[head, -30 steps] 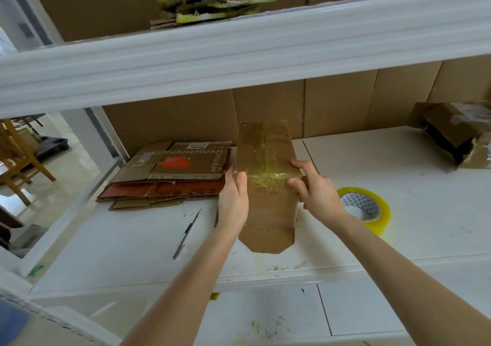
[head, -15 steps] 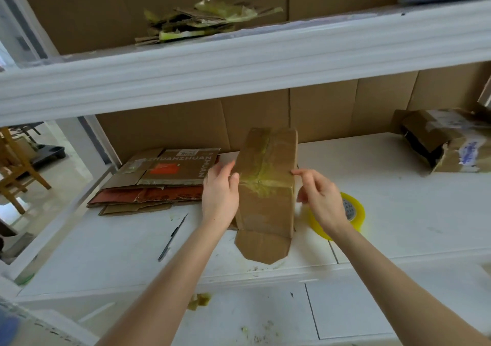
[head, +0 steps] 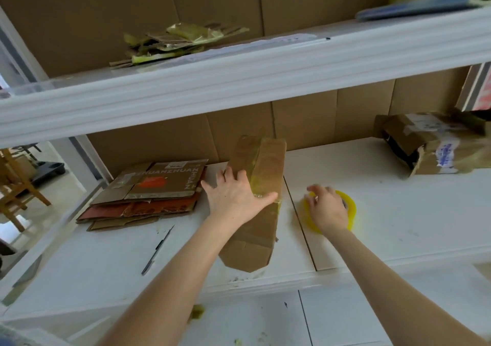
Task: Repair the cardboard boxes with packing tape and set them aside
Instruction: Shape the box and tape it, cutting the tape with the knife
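Observation:
A flattened brown cardboard box (head: 261, 223) with yellowish tape across it lies on the white shelf (head: 398, 213), its near end over the front edge. My left hand (head: 235, 195) lies flat on it with fingers spread, the thumb across the taped strip. My right hand (head: 328, 206) reaches down onto the yellow roll of packing tape (head: 350, 207) just right of the box, fingers curled over its rim.
A stack of flattened boxes (head: 148, 191) lies at the left. A dark pen-like tool (head: 158, 248) rests near the front edge. A torn, crumpled box (head: 435, 144) sits at the far right. Cardboard scraps (head: 175, 43) lie on the upper shelf.
My right hand left the box and dropped onto the tape roll. My left hand shifted from gripping the box's left edge to lying flat on top. The view tilted upward.

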